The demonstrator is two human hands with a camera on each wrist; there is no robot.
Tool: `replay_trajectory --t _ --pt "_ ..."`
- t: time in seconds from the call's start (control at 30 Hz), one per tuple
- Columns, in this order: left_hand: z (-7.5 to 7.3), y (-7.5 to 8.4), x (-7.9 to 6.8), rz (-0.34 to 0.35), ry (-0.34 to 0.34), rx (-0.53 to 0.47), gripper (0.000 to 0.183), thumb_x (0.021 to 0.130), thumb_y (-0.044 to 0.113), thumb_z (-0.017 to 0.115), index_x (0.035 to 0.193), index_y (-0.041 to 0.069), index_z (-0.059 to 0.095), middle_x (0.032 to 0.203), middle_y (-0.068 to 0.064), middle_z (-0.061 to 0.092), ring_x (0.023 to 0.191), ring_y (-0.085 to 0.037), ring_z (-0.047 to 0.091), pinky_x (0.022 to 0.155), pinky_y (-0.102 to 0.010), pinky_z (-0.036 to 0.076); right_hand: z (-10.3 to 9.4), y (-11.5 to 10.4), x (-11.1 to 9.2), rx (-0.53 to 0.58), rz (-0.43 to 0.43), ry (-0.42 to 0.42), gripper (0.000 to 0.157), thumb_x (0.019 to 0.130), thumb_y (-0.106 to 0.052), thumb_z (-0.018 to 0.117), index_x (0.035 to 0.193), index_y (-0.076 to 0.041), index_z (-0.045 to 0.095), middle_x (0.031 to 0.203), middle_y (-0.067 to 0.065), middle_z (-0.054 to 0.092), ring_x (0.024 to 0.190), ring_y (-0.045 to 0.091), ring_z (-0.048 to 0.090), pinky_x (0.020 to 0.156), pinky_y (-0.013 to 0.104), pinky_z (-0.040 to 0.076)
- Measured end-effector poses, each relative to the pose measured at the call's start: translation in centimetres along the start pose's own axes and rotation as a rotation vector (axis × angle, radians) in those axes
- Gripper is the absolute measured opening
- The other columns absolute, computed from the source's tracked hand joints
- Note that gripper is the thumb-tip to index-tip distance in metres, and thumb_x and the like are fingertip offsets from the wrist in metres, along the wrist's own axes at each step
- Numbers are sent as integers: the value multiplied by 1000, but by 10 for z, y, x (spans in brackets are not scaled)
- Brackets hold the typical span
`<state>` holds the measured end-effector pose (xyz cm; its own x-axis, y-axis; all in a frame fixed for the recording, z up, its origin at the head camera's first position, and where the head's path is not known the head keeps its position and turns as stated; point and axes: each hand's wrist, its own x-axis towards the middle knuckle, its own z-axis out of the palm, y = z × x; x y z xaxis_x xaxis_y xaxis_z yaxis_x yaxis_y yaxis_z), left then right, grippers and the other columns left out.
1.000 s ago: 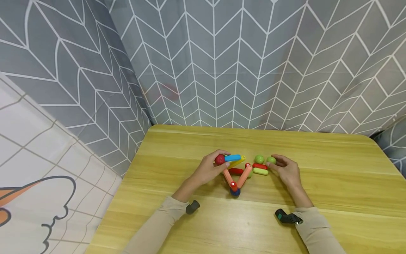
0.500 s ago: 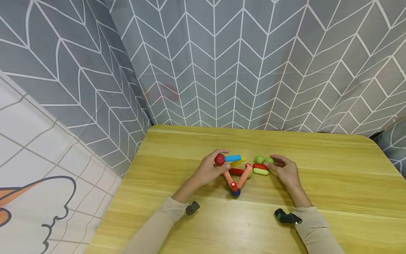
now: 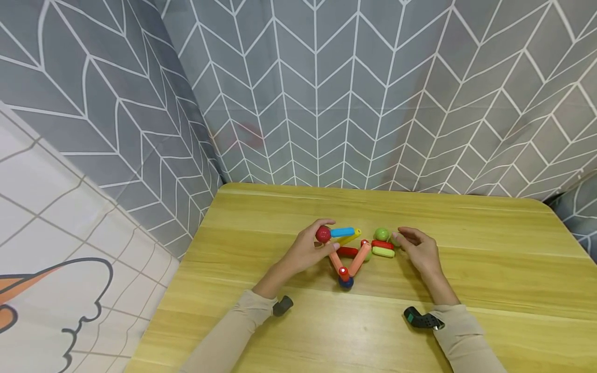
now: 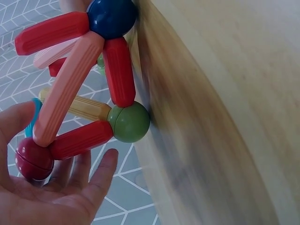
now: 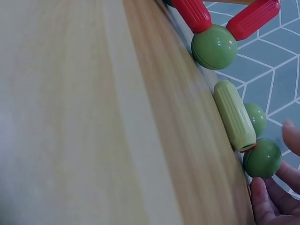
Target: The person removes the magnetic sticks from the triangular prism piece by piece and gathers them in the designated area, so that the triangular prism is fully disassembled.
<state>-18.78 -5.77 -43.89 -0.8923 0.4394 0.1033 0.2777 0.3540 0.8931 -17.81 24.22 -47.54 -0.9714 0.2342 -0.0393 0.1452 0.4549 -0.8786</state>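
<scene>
My left hand (image 3: 309, 247) holds a magnetic ball-and-stick model by its red ball (image 4: 33, 159), thumb close to the blue stick (image 3: 342, 232) and fingers spread beneath. Pink, red and yellow sticks join the red ball to a dark blue ball (image 4: 112, 18) and a green ball (image 4: 129, 123). At the right, my right hand (image 3: 423, 253) touches a loose green ball (image 5: 263, 158) with its fingertips, thumb apart from it in the right wrist view. That ball sits at the end of a loose red stick (image 3: 382, 244), partly hidden by the hand in the head view.
A light green stick (image 3: 383, 252) lies alongside the loose red one. Behind them is a second loose green ball (image 3: 381, 234). The wooden table (image 3: 503, 259) ends at a grey patterned curtain (image 3: 336, 103).
My right hand has shifted the loose green ball slightly left and nearer, up to the loose red stick's end. The left hand and the model have hardly moved.
</scene>
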Motion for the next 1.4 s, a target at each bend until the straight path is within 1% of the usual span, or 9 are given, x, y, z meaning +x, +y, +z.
replay_trajectory --t 0.07,0.17,0.37,0.6,0.8,0.93,1.03,1.17,1.4 --pt "0 0 -1 -10 5 7 58 92 17 73 144 9 48 137 -14 60 114 -24 61 99 -46 55 0 0 -1 28 -10 12 55 98 -43 62 134 -1 62 129 21 64 92 -6 58 74 11 50" --pt "1 1 -2 -23 16 5 62 91 18 74 145 11 46 135 -13 61 113 -24 60 99 -45 55 0 0 -1 45 -19 20 56 101 -44 57 133 1 61 126 21 65 83 -12 55 72 12 51" --pt "1 0 -4 -33 28 -13 65 91 19 74 147 9 43 138 -15 59 118 -27 59 100 -47 54 -3 1 -2 26 1 17 57 102 -47 52 136 -1 60 131 21 62 84 -11 55 73 13 52" --pt "0 -1 -4 -30 21 -3 65 91 21 74 147 9 43 142 -18 57 119 -27 59 99 -48 54 -8 1 -2 13 21 41 57 102 -48 51 134 -2 61 123 17 67 80 -10 54 71 13 51" --pt "1 -1 -4 -40 21 23 66 91 22 74 147 8 43 140 -13 59 117 -24 59 94 -40 54 -11 0 -3 53 31 45 59 102 -48 50 136 0 59 130 24 65 81 -9 57 70 15 54" --pt "2 -1 -5 -58 19 48 64 92 26 74 146 7 44 136 -11 61 112 -20 58 88 -30 52 -12 -4 -4 60 28 67 57 102 -47 52 134 0 61 125 22 66 78 -5 59 69 17 55" --pt "2 0 -5 -77 21 68 62 93 29 73 144 7 46 130 -10 63 106 -20 57 81 -25 50 -12 -9 -6 25 14 103 55 102 -47 53 131 -2 64 121 18 68 82 -5 56 74 17 51" --pt "2 0 -7 -96 21 80 58 92 31 73 139 6 49 124 -9 65 105 -23 58 82 -30 52 -13 -19 -10 -35 -26 149 53 101 -49 53 127 -5 67 122 15 69 91 -9 50 82 14 42" --pt "5 -1 -8 -107 25 86 51 91 32 74 129 4 53 122 -11 65 119 -29 60 99 -46 52 -9 -44 -19 -6 -167 136 45 101 -39 59 125 -2 68 125 17 68 94 -18 51 80 3 44"
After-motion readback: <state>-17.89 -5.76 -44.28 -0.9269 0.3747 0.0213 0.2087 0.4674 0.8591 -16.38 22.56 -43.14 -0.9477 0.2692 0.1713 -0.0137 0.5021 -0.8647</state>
